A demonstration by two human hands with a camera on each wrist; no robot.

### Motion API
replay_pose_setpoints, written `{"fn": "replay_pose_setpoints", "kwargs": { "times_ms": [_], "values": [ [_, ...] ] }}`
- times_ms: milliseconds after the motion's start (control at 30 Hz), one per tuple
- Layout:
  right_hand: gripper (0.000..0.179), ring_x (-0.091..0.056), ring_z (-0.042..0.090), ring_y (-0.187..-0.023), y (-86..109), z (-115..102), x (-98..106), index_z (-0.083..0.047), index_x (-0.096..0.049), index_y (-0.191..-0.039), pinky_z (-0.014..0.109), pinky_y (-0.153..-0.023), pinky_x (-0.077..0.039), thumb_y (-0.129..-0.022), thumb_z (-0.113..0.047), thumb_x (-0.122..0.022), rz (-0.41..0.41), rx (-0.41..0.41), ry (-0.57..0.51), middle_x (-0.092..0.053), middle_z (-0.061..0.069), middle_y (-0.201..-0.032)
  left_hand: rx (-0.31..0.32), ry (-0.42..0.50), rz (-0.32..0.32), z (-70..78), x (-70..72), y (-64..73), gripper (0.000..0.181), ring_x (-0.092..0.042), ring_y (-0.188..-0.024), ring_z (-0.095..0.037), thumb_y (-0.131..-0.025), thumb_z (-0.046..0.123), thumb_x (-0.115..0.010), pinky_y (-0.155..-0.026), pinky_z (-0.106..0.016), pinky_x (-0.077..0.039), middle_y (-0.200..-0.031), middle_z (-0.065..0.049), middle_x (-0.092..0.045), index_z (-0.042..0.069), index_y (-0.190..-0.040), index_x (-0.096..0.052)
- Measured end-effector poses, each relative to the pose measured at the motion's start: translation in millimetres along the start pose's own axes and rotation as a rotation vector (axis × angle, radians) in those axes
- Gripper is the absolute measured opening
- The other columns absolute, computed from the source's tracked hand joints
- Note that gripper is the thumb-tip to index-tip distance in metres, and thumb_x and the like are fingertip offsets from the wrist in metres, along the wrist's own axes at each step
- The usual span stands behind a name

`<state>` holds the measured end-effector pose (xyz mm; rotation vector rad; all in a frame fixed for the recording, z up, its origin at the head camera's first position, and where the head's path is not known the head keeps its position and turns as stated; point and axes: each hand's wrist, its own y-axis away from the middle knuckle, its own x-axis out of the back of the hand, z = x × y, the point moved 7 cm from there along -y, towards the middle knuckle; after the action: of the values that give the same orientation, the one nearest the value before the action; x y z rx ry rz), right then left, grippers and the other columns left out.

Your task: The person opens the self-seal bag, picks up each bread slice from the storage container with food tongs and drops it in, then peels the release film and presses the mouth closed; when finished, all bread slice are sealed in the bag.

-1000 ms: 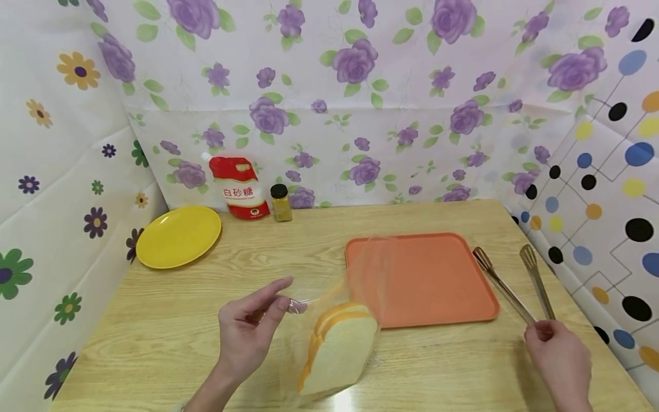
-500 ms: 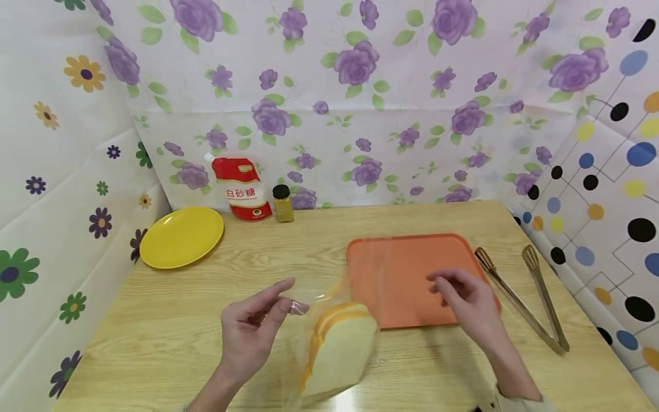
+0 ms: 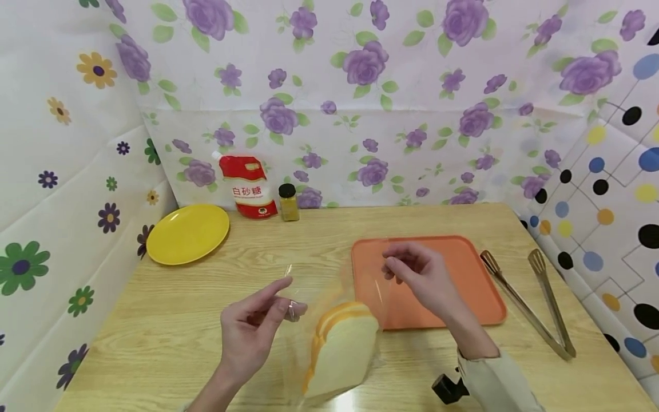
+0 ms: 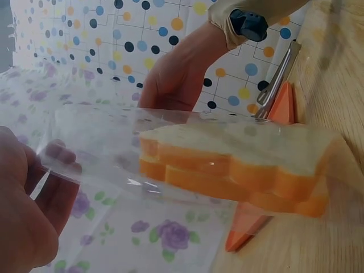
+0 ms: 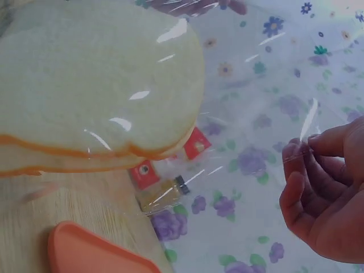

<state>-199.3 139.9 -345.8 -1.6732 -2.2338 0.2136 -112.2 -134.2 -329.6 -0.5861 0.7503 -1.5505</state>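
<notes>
Two bread slices (image 3: 344, 350), white with orange-brown crusts, stand inside a clear plastic bag (image 4: 105, 145) in front of me. My left hand (image 3: 252, 326) pinches one side of the bag's upper edge, its index finger sticking out. On the opposite side my right hand (image 3: 419, 278) pinches the bag's edge between thumb and fingertips, above the orange tray (image 3: 465, 283). The right wrist view shows that pinch of the right hand (image 5: 327, 190) closely, with the bread (image 5: 102, 85) behind clear film. The bag's outline is hard to follow in the head view.
Metal tongs (image 3: 532, 312) lie spread to the right of the tray. Along the back left are a yellow plate (image 3: 187, 234), a red and white pouch (image 3: 249, 189) and a black-capped jar (image 3: 289, 203). Patterned cloth walls enclose the wooden table (image 3: 170, 337).
My right hand has let go of the tongs, moved left across the tray and taken hold of the bag's edge. The left hand keeps its grip almost in place.
</notes>
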Motion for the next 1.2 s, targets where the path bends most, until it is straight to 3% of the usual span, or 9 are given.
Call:
{"fn": "replay_pose_setpoints", "kwargs": {
  "times_ms": [100, 233, 333, 467, 700, 867, 1067, 1200],
  "values": [
    [0.014, -0.066, 0.023, -0.075, 4.5, 1, 5, 0.005, -0.066, -0.107, 0.029, -0.061, -0.055, -0.100, -0.006, -0.061, 0.032, -0.016, -0.044, -0.068, 0.016, -0.087, 0.040, -0.013, 0.019, -0.1, 3.6, 0.0, 0.030, -0.074, -0.072, -0.019, -0.092, -0.021, -0.055, -0.060, -0.033, -0.060, -0.086, -0.018, -0.074, -0.016, -0.121, -0.062],
    [0.011, -0.064, 0.024, -0.072, 11.2, -2, 10, 0.005, -0.065, -0.102, 0.030, -0.059, -0.055, -0.100, -0.005, -0.062, 0.054, 0.008, -0.063, -0.066, 0.015, -0.083, 0.144, -0.055, 0.062, -2.7, 11.2, 1.8, 0.027, -0.074, -0.070, -0.021, -0.093, -0.019, -0.055, -0.058, -0.037, -0.060, -0.085, -0.017, -0.074, -0.015, -0.118, -0.064],
    [0.007, -0.064, 0.025, -0.069, 16.5, -8, 10, 0.007, -0.062, -0.101, 0.031, -0.055, -0.054, -0.100, 0.000, -0.059, 0.031, 0.070, -0.080, -0.066, 0.017, -0.082, 0.224, -0.069, 0.088, -5.3, 15.6, 3.5, 0.022, -0.074, -0.070, -0.024, -0.095, -0.016, -0.054, -0.060, -0.040, -0.060, -0.085, -0.019, -0.074, -0.016, -0.115, -0.064],
    [0.005, -0.062, 0.024, -0.066, 22.6, -15, 8, 0.008, -0.059, -0.100, 0.031, -0.050, -0.053, -0.100, 0.007, -0.054, -0.010, 0.139, -0.114, -0.065, 0.017, -0.081, 0.286, -0.050, 0.112, -7.6, 18.2, 3.5, 0.017, -0.074, -0.070, -0.025, -0.098, -0.012, -0.053, -0.061, -0.040, -0.060, -0.084, -0.021, -0.073, -0.016, -0.109, -0.066],
    [0.005, -0.062, 0.022, -0.066, 25.5, -18, 9, 0.009, -0.059, -0.101, 0.030, -0.050, -0.052, -0.099, 0.010, -0.054, -0.015, 0.143, -0.151, -0.065, 0.015, -0.080, 0.398, -0.012, 0.146, -11.7, 19.8, 2.6, 0.014, -0.074, -0.069, -0.025, -0.099, -0.006, -0.056, -0.064, -0.041, -0.060, -0.081, -0.018, -0.074, -0.012, -0.104, -0.067],
    [0.010, -0.063, 0.020, -0.067, 25.8, -18, 12, 0.008, -0.061, -0.104, 0.029, -0.050, -0.052, -0.097, 0.012, -0.056, 0.000, 0.148, -0.169, -0.065, 0.015, -0.081, 0.431, 0.005, 0.158, -13.2, 20.3, 1.8, 0.012, -0.074, -0.068, -0.026, -0.099, -0.006, -0.057, -0.065, -0.043, -0.060, -0.080, -0.018, -0.074, -0.012, -0.103, -0.066],
    [0.017, -0.063, 0.019, -0.068, 25.6, -18, 13, 0.006, -0.064, -0.111, 0.030, -0.050, -0.052, -0.097, 0.012, -0.055, -0.011, 0.148, -0.199, -0.065, 0.015, -0.082, 0.406, 0.007, 0.142, -12.3, 19.9, 0.3, 0.013, -0.074, -0.069, -0.025, -0.099, -0.007, -0.056, -0.066, -0.041, -0.061, -0.080, -0.017, -0.074, -0.009, -0.106, -0.066],
    [0.021, -0.063, 0.018, -0.069, 25.3, -13, 15, 0.001, -0.066, -0.113, 0.029, -0.051, -0.052, -0.098, 0.011, -0.055, -0.030, 0.118, -0.247, -0.066, 0.012, -0.083, 0.382, 0.055, 0.112, -12.6, 18.4, -0.1, 0.018, -0.074, -0.071, -0.025, -0.099, -0.009, -0.053, -0.066, -0.040, -0.061, -0.081, -0.016, -0.074, -0.004, -0.109, -0.067]
  ]
}}
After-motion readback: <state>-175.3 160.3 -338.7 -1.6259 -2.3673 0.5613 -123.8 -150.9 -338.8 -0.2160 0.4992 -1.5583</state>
